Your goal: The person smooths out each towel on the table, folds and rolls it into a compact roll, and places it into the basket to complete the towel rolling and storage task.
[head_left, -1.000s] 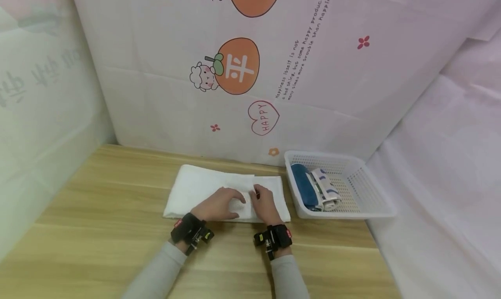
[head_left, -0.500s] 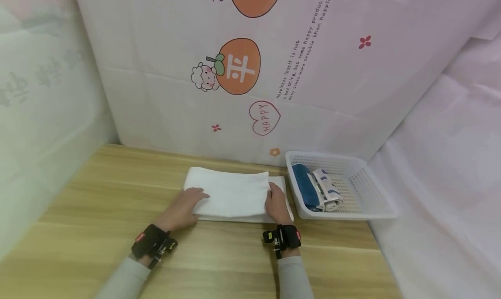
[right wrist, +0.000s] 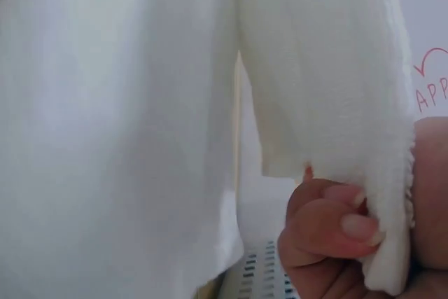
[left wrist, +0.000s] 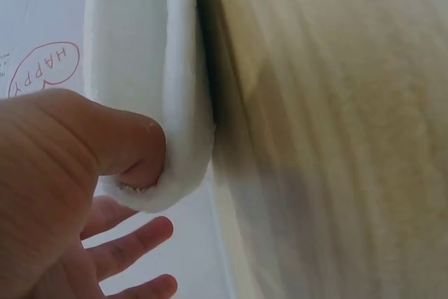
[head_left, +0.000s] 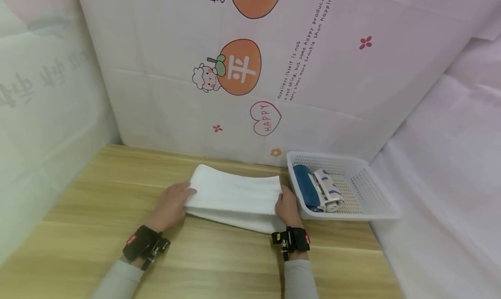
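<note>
Towel: lifted since a second ago, folded layers now slung between both hands.
Left hand: pinches its end.
Right hand: pinches the other.

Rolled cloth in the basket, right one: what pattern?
The rolled cream cloth has dark blue blotches, beside a plain blue roll in the white plastic basket. Head view shows it best.

A white plastic basket is set on the wooden table, with rolled cloths (blue and patterned) laid inside.
</note>
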### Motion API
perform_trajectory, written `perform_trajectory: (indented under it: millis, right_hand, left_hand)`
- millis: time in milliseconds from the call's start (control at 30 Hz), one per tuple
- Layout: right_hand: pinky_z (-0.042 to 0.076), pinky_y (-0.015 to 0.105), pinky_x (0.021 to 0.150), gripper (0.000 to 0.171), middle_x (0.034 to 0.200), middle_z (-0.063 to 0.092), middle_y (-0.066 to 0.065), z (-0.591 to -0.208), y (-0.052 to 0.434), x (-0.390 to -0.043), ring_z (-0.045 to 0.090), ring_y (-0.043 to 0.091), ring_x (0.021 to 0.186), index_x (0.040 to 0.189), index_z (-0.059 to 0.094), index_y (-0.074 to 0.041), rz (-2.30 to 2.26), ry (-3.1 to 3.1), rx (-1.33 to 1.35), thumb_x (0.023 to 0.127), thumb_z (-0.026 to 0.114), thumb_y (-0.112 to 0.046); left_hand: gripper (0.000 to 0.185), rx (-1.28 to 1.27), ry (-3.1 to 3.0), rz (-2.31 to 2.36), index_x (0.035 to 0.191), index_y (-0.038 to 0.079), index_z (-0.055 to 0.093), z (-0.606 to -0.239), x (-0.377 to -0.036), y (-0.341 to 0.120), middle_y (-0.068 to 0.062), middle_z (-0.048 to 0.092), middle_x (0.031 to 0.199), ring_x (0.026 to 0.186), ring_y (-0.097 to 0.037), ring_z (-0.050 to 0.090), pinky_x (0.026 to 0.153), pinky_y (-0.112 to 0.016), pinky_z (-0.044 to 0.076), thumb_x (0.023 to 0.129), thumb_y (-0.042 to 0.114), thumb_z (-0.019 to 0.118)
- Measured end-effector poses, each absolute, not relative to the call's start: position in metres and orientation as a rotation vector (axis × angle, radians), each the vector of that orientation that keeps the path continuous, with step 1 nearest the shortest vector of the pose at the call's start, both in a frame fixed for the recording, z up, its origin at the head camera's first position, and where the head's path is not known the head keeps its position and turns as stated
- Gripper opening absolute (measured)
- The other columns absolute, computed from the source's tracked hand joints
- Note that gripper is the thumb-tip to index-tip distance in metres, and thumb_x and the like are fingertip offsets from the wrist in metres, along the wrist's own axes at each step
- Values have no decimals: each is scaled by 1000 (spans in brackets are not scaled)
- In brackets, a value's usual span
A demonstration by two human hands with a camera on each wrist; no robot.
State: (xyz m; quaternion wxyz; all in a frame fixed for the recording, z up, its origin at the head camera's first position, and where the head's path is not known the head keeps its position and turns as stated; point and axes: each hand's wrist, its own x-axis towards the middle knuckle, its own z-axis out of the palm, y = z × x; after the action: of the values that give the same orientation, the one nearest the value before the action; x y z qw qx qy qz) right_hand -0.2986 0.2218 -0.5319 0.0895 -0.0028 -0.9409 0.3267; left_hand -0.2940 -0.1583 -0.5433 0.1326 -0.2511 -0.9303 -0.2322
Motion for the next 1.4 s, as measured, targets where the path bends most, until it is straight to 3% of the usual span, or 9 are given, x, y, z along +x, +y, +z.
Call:
perform_trajectory:
  millis: [300,500,567,667,833,933,1067,1233,1400]
  right_hand:
    - [41,58,110,48,147,42,40,-530,228,-265,44,51,135,148,31,19,845,-2939,-113,102,36,6]
    - [53,54,89,56,141,46,43,-529,229,-247,59,48,118,151,23,18,839,-2976,-184,99,37,4]
    - [52,54,90,60,144,42,44,-528,227,-243,58,48,120,152,20,19,878,-2983,-225,98,40,2]
    - [48,55,101,63,150,36,41,-527,225,-240,49,47,134,153,18,18,931,-2994,-301,97,42,-2]
    - [48,55,101,55,147,45,37,-523,226,-237,52,43,130,148,34,15,1022,-2966,-379,98,42,-6]
    - [52,50,89,47,136,54,35,-518,229,-231,60,38,112,139,45,15,1042,-2951,-443,97,44,-5]
    - [51,47,76,39,118,61,35,-518,233,-225,59,34,91,124,53,19,971,-2976,-459,93,49,-3]
    - [53,56,86,39,111,63,37,-528,235,-220,64,44,98,116,54,23,834,-3025,-372,90,55,-7]
    - [52,56,83,40,107,64,31,-523,232,-208,63,45,98,118,57,17,697,-2970,-340,90,64,-10]
  left_hand:
    - [47,-738,-2759,-681,122,-1,67,-547,-293,-160,-27,64,129,117,-45,62,101,-60,48,75,-6,69]
    - [41,-719,-2772,-688,122,-2,67,-544,-295,-156,-26,65,127,114,-44,63,98,-61,49,81,0,69]
    - [42,-695,-2766,-704,123,-2,66,-544,-297,-153,-25,66,124,111,-43,64,96,-60,51,81,3,72]
    - [45,-661,-2782,-723,126,-2,64,-545,-299,-149,-24,67,120,107,-42,64,91,-58,53,83,11,75]
    - [41,-651,-2823,-738,126,0,64,-543,-302,-144,-18,67,103,90,-34,64,75,-50,56,87,11,71]
    - [39,-639,-2851,-753,125,0,64,-541,-302,-142,-16,66,98,85,-31,62,69,-46,55,86,2,68]
    - [44,-626,-2889,-772,127,-2,63,-541,-303,-144,-18,65,101,88,-33,63,70,-47,56,83,-5,66]
    - [46,-622,-2915,-777,130,-4,61,-542,-304,-146,-22,65,108,96,-37,64,77,-52,57,84,-4,64]
    - [43,-733,-2902,-758,127,-2,64,-539,-302,-151,-19,66,107,96,-34,63,78,-50,57,85,7,71]
